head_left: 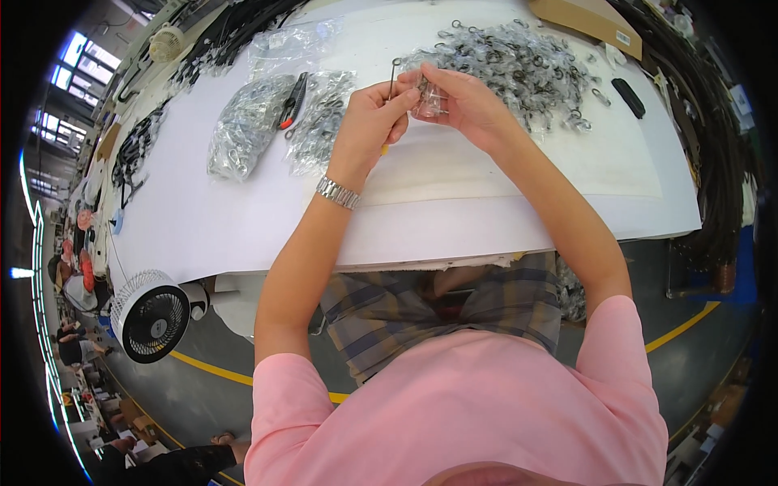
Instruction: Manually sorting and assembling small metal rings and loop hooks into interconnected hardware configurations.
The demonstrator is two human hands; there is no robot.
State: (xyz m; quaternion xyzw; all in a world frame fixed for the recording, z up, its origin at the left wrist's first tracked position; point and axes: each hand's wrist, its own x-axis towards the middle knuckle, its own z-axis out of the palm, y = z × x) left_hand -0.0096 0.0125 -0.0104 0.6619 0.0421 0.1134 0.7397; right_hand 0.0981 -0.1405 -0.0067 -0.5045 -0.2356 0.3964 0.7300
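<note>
Above the table my left hand (371,120) is closed round a thin metal rod (394,78). The rod points away from me and ends in a small ring or hook; a bit of yellow (385,150) shows below the same fist. My right hand (470,104) pinches a small clear plastic bag (432,103) with a metal part in it, whose exact kind I cannot make out. Fingertips of both hands meet at the bag. Behind my right hand spreads a large pile of dark metal rings or hooks in clear wrapping (519,65).
Left of my hands are a smaller heap of wrapped metal pieces (322,121), a full clear bag (247,125) and a utility knife (294,101). A black oblong object (628,98) and a cardboard box (592,23) lie at right. A fan (154,317) stands off the table's left edge.
</note>
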